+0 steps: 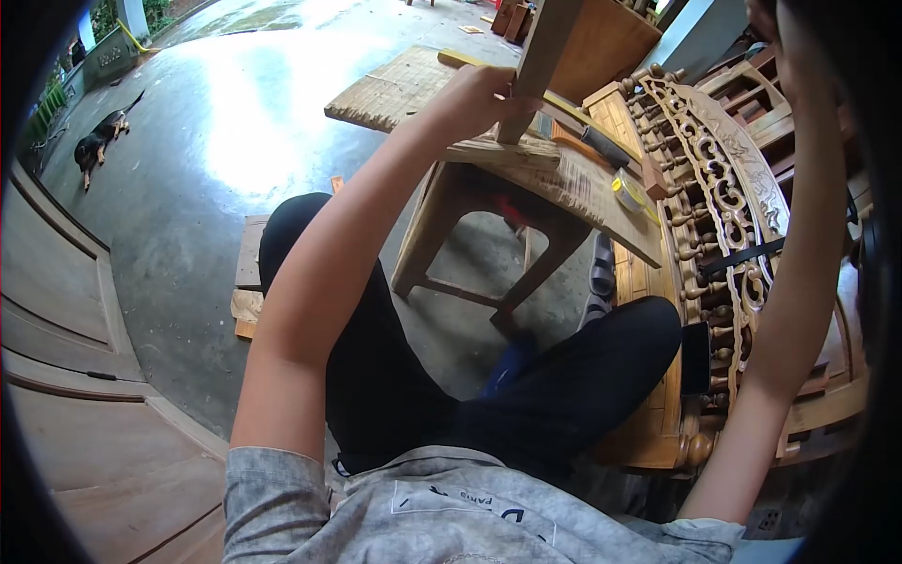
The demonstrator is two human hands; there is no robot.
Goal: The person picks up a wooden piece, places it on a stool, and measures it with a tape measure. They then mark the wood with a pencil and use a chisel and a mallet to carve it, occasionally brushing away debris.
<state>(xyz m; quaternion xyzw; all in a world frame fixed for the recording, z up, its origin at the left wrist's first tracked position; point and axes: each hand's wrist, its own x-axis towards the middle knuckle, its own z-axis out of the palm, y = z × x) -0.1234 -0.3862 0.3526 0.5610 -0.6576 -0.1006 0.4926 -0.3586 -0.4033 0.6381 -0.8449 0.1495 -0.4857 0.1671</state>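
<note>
My left hand (490, 99) is closed around the lower part of a squared wooden bar (547, 54), which stands tilted over a rough board. Its lower end is by a split-edged wood piece (507, 150) on top of a stool (442, 211). My right hand (772, 33) is raised at the top right edge, dark and partly cut off, so its fingers and anything in them cannot be made out. Beneath the bar, a long yellow strip (597, 127) lies across the boards. Near it are a dark-bladed tool (604, 147) and a yellow-and-clear round item (628, 193).
A carved wooden bench (723, 179) runs along the right. Rough planks (395, 89) extend over the stool's far side. Wooden panels (85, 432) stand at left. A dog (99, 141) lies on the shiny floor. Wood offcuts (249, 305) sit beside my left knee.
</note>
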